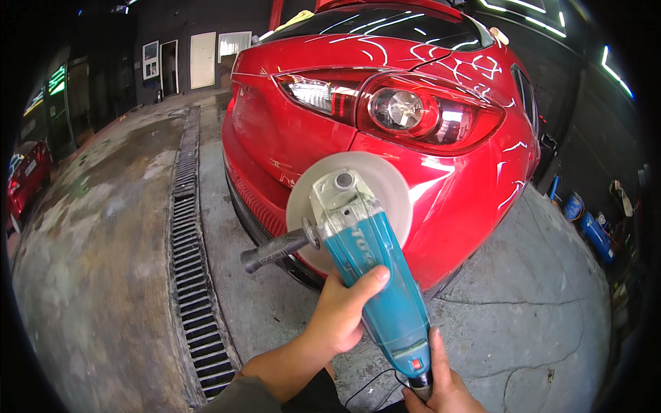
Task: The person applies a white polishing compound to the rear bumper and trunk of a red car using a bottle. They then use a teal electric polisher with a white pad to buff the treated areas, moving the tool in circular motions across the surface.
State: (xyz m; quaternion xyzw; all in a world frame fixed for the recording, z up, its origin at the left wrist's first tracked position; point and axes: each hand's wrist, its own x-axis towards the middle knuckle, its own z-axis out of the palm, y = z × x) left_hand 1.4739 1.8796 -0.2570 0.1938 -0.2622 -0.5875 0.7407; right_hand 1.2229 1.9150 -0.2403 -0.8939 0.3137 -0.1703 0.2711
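Note:
A teal rotary polisher [389,289] with a metal gear head stretches up from my hands toward the rear corner of a red car [289,148]. Its round pale pad [392,189] is at the bumper below the tail light [427,113]; whether it presses on the paint I cannot tell. My left hand [344,310] grips the middle of the body, thumb on top. At the rear end, by the red switch and the cord, my right hand [444,385] is wrapped round the tool. The black side handle [275,249] sticks out to the left, with no hand on it.
A metal drain grate [189,268] runs along the concrete floor on the left. The power cord [372,382] hangs by my legs. Blue cylinders [595,237] stand at the right wall. Another red car [29,175] is at the far left, and doors [202,60] are at the back.

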